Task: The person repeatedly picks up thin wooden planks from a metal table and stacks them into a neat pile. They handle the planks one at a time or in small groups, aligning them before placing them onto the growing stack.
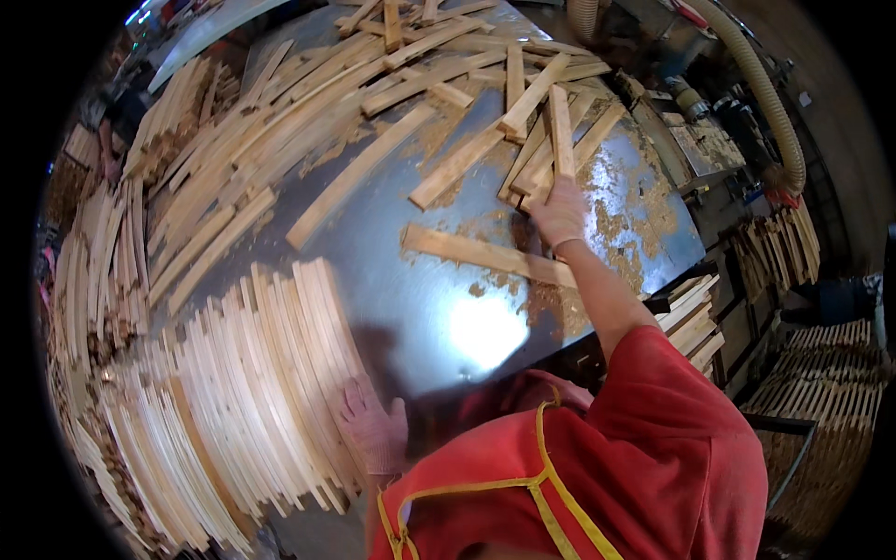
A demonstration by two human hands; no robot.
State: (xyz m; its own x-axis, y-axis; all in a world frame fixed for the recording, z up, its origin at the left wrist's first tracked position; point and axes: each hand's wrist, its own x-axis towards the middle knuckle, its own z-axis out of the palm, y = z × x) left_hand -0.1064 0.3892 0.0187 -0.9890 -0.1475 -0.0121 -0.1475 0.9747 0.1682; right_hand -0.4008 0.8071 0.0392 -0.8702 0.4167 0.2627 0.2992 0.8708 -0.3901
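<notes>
My left hand [373,427], in a pinkish knit glove, lies flat with spread fingers against the near end of a long row of pale wooden slats [247,383] standing side by side. My right arm reaches forward across the metal table [392,317]. There my right hand [560,213], slightly blurred, is closed on the near end of a wooden slat [561,131] that points away from me. Other slats cross under and beside it in a loose pile. A single slat [490,254] lies just to the left of my right forearm.
Loose slats [271,140] cover the far and left parts of the table. Sawdust [644,210] is scattered over its right side. A ribbed hose [770,93] and machinery stand beyond the right edge. More slats are stacked at the far left [103,252] and on a lower-right rack [821,383].
</notes>
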